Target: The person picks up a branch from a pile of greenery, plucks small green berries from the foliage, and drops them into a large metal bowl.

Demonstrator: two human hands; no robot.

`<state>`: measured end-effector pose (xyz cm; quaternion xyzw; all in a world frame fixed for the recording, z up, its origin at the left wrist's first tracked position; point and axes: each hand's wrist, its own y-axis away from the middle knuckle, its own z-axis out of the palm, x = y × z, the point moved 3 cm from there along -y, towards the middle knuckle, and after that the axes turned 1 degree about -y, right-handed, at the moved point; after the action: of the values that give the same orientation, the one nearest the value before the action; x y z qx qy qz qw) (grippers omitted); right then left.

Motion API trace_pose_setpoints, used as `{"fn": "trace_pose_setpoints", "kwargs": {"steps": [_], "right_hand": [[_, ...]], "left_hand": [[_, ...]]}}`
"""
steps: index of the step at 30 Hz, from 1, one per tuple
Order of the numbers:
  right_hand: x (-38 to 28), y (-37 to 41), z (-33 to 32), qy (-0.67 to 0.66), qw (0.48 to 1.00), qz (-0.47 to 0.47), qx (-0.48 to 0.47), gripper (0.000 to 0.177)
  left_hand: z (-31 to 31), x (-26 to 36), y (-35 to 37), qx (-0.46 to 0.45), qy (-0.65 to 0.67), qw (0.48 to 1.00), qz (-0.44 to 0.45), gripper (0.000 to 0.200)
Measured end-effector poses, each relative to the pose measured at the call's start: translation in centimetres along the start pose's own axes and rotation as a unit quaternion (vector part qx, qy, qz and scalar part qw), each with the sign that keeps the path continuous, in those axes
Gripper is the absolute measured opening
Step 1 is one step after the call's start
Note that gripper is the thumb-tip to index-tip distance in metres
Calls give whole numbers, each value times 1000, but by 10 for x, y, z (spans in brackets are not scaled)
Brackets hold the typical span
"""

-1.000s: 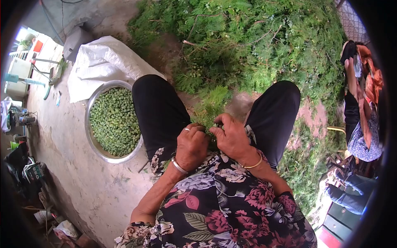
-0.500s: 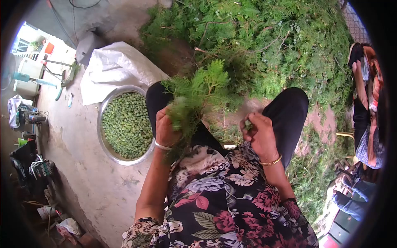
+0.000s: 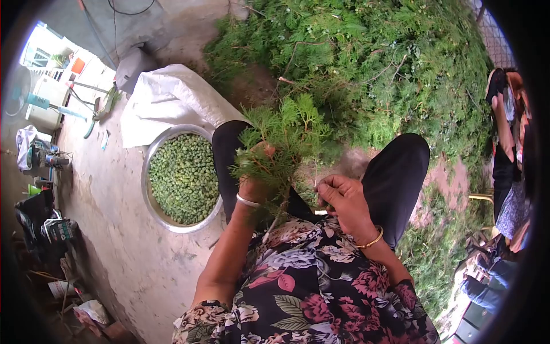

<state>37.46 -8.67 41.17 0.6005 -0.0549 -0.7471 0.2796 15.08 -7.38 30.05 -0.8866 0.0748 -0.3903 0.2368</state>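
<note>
My left hand (image 3: 254, 187), a bangle at its wrist, is closed round a leafy green conifer branch (image 3: 293, 123). Foliage hides most of its fingers, and the branch's woody stem slants down over my lap. To the right of the branch, my right hand (image 3: 345, 207) has thumb and fingers pinched together above my thigh. What sits in that pinch, if anything, is too small to make out. Left of my knee, a round metal basin (image 3: 148, 198) holds a heap of small green cones (image 3: 183, 178).
A large pile of cut conifer branches (image 3: 366, 74) covers the ground ahead and to the right. A white woven sack (image 3: 166, 94) lies behind the basin. Another person's leg (image 3: 502, 129) shows at the far right. A fan (image 3: 37, 102) stands at the left.
My right hand has moved slightly down and left, nearer the branch. The green bit earlier between its fingers no longer shows. The view has shifted a little.
</note>
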Motion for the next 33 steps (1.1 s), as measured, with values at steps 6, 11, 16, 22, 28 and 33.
{"fn": "trace_pose_setpoints", "kwargs": {"steps": [6, 11, 16, 22, 28, 33], "right_hand": [[-46, 8, 25, 127, 972, -197, 19, 13], [-48, 4, 30, 162, 965, -206, 30, 17], [-28, 4, 24, 226, 960, -165, 27, 35], [-17, 7, 14, 384, 902, -179, 83, 47], [10, -5, -10, 192, 978, -82, -2, 36], [9, -5, -22, -27, 998, -56, 21, 13]], "left_hand": [[-25, 84, -44, -74, 344, 913, -207, 29], [-17, 94, -35, -169, 423, 855, -249, 16], [-7, 96, -22, -147, 303, 922, -192, 17], [-15, 112, -18, -118, 105, 969, -190, 12], [-7, 120, -10, -88, 59, 987, -118, 11], [-7, 120, -15, -212, 339, 862, -310, 18]]}}
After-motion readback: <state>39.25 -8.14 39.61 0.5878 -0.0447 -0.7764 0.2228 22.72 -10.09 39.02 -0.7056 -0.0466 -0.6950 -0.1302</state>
